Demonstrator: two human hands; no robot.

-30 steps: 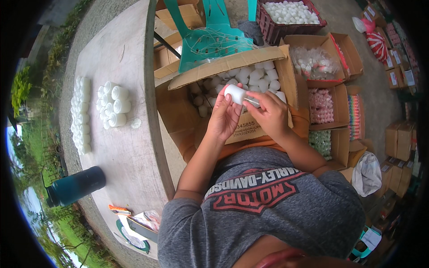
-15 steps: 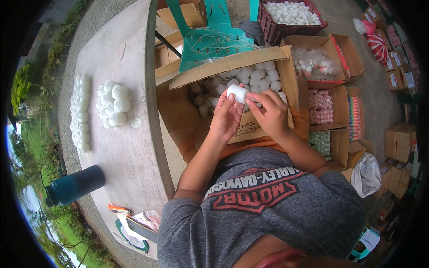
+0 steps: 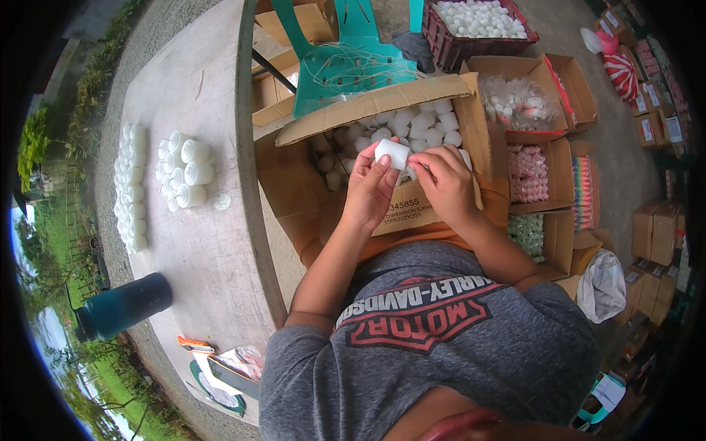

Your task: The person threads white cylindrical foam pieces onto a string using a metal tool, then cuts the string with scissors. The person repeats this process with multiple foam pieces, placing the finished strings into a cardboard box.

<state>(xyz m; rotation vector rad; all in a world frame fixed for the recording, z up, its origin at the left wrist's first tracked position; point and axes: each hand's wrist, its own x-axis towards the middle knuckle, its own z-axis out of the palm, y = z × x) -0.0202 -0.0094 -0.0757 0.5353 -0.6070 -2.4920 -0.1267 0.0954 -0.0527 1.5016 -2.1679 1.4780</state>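
1. Little had moved since the earlier frames: both hands stayed over the open cardboard box (image 3: 434, 213), and the white cylinder (image 3: 392, 153) sat much where it had been, perhaps tipped slightly.
2. The left hand (image 3: 370, 192) was closed around the white cylinder, thumb and fingertips pinching its lower end, so it stood just above the knuckles.
3. The right hand (image 3: 447, 184) was curled just beside the left, fingertips touching the cylinder's side; I cannot tell whether it pinched anything small.
4. Beyond both hands, more white cylinders (image 3: 419, 125) lay loose inside the box.
5. Far left of the left hand, on the round counter (image 3: 198, 250), stood a cluster of white cylinders (image 3: 182, 175) and a row (image 3: 131, 187) further out.
6. A dark teal bottle (image 3: 121, 305) lay on the counter, well apart, near its edge.
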